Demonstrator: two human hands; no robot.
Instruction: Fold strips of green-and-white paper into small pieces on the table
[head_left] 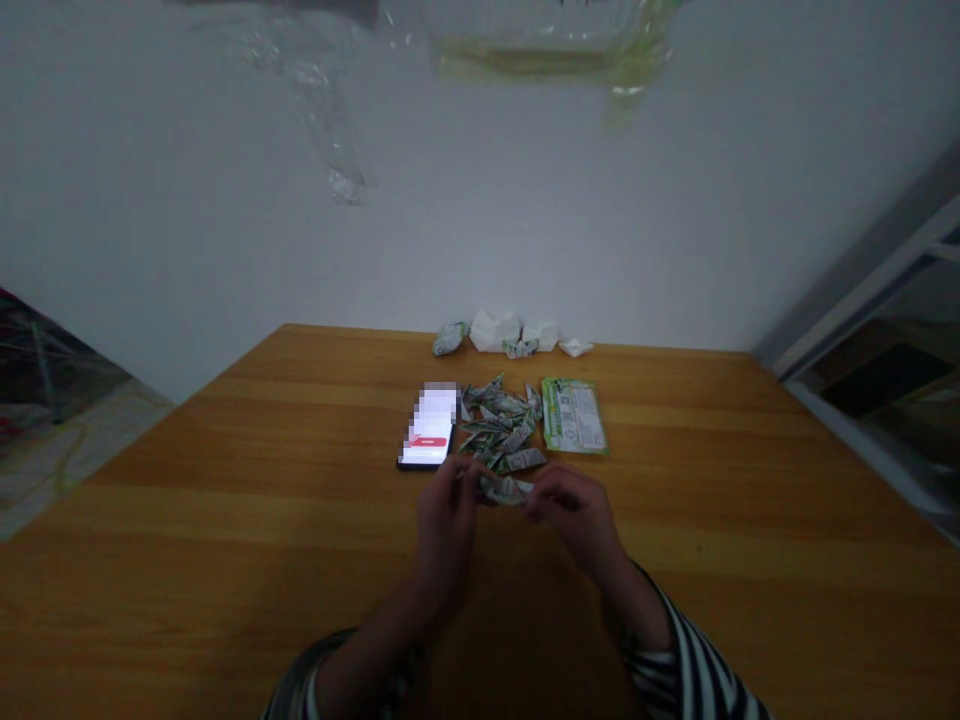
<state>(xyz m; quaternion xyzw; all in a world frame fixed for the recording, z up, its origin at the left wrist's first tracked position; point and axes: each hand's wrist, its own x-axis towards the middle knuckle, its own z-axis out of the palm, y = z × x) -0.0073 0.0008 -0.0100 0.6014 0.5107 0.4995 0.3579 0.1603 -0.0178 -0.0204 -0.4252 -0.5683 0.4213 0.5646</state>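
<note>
Phone [427, 425] beside folded paper pieces [499, 425]

A plain white wall [480, 210] rises behind the wooden desk [720, 490], whose orange-brown top meets it under dim, greyish light. Clear plastic film [322, 120] clings high on the wall, beside a yellowish-green patch [540, 60]. A pale metal frame [877, 270] stands at right, and the floor [52, 470] shows past the desk's left edge.
</note>
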